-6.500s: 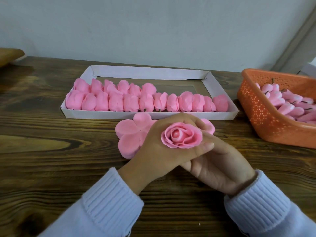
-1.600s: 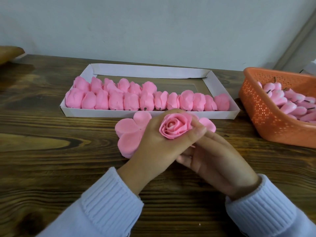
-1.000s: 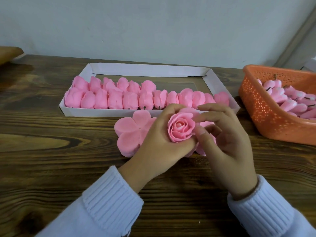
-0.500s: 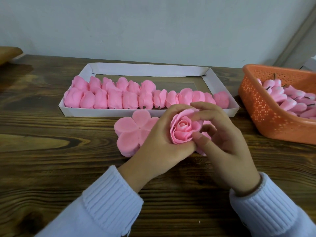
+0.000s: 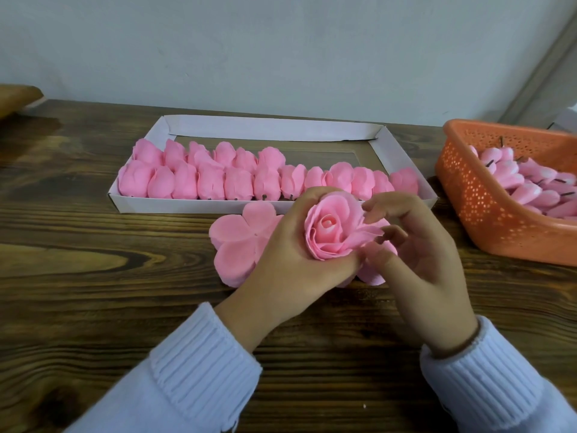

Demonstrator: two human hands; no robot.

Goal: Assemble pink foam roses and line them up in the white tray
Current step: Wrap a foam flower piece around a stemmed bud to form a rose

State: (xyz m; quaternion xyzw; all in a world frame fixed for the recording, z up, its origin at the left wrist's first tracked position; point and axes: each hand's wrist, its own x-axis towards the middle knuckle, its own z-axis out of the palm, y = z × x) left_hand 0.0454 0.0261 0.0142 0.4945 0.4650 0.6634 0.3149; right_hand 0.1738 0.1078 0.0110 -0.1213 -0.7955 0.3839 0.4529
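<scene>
Pink rose is clasped in the left hand, while the right hand's fingers pinch its outer petal, just before the tray.

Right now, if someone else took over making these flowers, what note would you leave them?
Left hand grips the half-made rose above the table; right hand pinches one of its outer petals.
Flat petal cutouts lie on the table just in front of the white tray; bud cores sit in the orange basket to the right.
Done: a full front row of finished roses in the tray, plus a short second row behind it at the left.
Left: finish wrapping this rose, probably set it in the second row, then work through the remaining cores.
</scene>
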